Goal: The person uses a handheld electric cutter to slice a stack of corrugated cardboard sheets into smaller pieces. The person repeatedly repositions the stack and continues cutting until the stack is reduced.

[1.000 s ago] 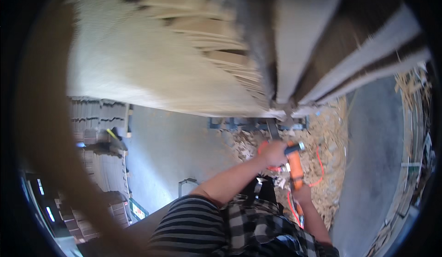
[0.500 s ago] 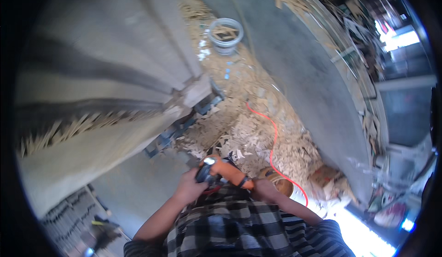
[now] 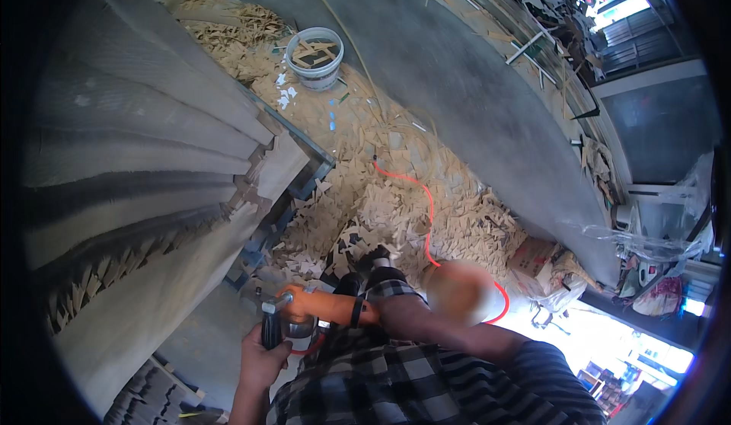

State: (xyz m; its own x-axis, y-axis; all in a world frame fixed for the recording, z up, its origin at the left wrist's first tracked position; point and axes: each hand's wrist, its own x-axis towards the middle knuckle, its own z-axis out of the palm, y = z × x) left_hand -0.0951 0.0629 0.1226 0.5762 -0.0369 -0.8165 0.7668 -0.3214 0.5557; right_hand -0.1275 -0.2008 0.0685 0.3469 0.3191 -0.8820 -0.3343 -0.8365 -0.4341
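Grinder [image 3: 320, 307], orange-bodied, hand-held power tool: carried low in the frame, just above the person's checked shirt [image 3: 396, 379], off the near end of the stacked grey boards [image 3: 152, 196].

Left hand [image 3: 263, 356]: comes up from the lower edge, fingers wrapped around the dark front end of the tool below its metal side handle; clamped on it.

Right hand: hidden where the orange body meets the forearm [image 3: 426, 322], so whether it grips cannot be told. The forearm lies along the tool and a dark strap circles the rear of the body.

Cord [image 3: 426, 219], orange-red: trails from behind the tool across the floor, over the heap of pale wood offcuts [image 3: 396, 204], toward the grey concrete strip [image 3: 472, 97].

Bucket [image 3: 314, 58], white, holding wood scraps: well apart, at the far edge of the offcut heap.

Handling note, as judgement: both hands belong on the tool, the front end steadied and kept away from shirt and cord; the cord is best left trailing behind, clear of the feet and of the loose chips, which look like poor footing.

Pose: elbows bent, the tool held close to the chest and roughly level.
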